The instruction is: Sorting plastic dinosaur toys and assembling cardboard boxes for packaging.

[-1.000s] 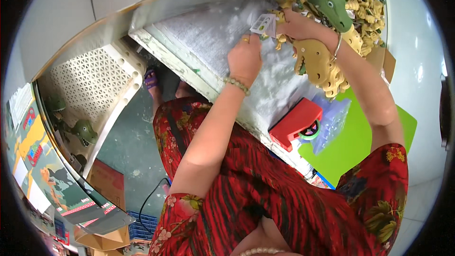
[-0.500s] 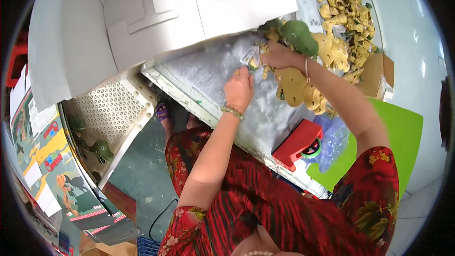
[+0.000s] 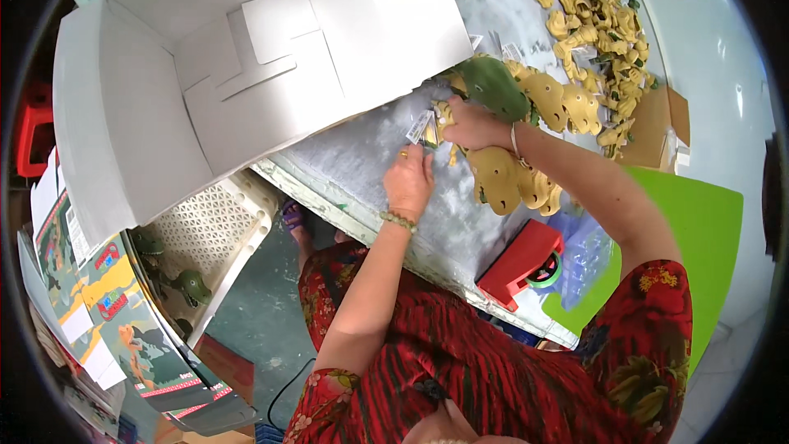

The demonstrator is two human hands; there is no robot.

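Note:
A green-and-tan rubber dinosaur toy (image 3: 495, 89) lies on its side on the grey tabletop, just below the white box's edge. My right hand (image 3: 477, 125) is closed around its tan front part, partly covering it. From that toy hangs a small printed white tag (image 3: 420, 127). The fingers of my left hand (image 3: 409, 181) pinch together at the tag's lower end; the exact grip is partly hidden. Beside my right wrist lie several tan dinosaur toys (image 3: 496, 181), belly side up, in a row. More of them (image 3: 546, 100) sit just beyond my right forearm.
A large open white cardboard box (image 3: 246, 115) stands at the far left. Many small tan-and-green dinosaur toys (image 3: 604, 41) are heaped at the far right. A red tape dispenser (image 3: 519, 263) and green board (image 3: 690, 230) lie nearer. Left, a cream plastic crate (image 3: 209, 226) holds green dinosaurs.
Both hands stay at the toy and its tag, shifting slightly left and down in the picture. The view has moved, and more of the white box's inside shows.

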